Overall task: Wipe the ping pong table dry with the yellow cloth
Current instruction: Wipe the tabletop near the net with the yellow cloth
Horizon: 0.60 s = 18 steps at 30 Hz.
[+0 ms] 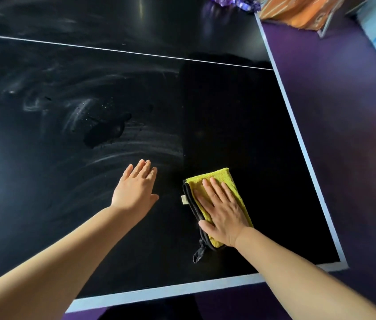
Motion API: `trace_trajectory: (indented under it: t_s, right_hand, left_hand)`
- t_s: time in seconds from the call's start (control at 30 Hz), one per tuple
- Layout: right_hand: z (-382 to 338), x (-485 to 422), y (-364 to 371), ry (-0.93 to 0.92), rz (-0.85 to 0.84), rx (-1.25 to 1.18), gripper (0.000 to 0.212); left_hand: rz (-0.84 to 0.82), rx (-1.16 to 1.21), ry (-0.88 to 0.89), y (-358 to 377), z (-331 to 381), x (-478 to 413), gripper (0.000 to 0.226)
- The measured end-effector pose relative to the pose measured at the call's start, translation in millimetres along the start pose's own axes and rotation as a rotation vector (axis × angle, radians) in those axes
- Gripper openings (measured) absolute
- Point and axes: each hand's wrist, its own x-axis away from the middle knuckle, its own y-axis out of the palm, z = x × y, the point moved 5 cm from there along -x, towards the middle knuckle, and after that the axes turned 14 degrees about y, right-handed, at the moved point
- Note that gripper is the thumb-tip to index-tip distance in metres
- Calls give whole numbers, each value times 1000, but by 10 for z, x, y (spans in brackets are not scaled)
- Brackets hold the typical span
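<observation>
We look down on a black ping pong table [251,125] with white edge lines. Our right hand [221,213] presses flat, fingers straight, on the folded yellow cloth [225,177], which lies on the table near its right edge. Our left hand [136,188] is flat and relaxed over the bare surface just left of the cloth, holding nothing. Pale smeared streaks [136,142] curve across the table beyond it. A purple floor [344,116] borders the table

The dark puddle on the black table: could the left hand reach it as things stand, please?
Probably yes: the open left hand is just short of the dark puddle, with only streaked black table between them.
</observation>
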Motion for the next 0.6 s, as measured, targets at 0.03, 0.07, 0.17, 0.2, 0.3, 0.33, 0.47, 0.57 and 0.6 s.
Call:
trace_trajectory:
  t_s: [0.03,0.07,0.17,0.2,0.3,0.33,0.47,0.57,0.6]
  right_hand:
    - [-63,143,21,25,-3,-9,82]
    - [-128,279,32,51,-3,-17,82]
    - [-322,606,37,150,2,-44,80]
    - [-387,692,37,192,-6,-53,79]
    - [-572,851,44,358,-53,-94,78]
    - [-630,868,38,425,-71,-118,77]
    - [-876,774,-39,649,-73,-206,76]
    - [-995,587,-72,804,-77,-254,82]
    - [-1017,506,-87,856,-84,-263,85]
  left_hand:
    - [-3,-1,4,10,5,85,75]
    - [-5,-1,7,13,10,162,75]
    - [-2,0,28,3,28,353,75]
    - [2,4,35,-3,31,411,75]
    - [19,13,52,-25,11,569,74]
    - [22,17,56,-29,-8,617,73]
    - [11,10,50,-30,-183,758,71]
    - [3,7,19,-20,-366,778,72]
    - [-4,7,6,-11,-422,766,72]
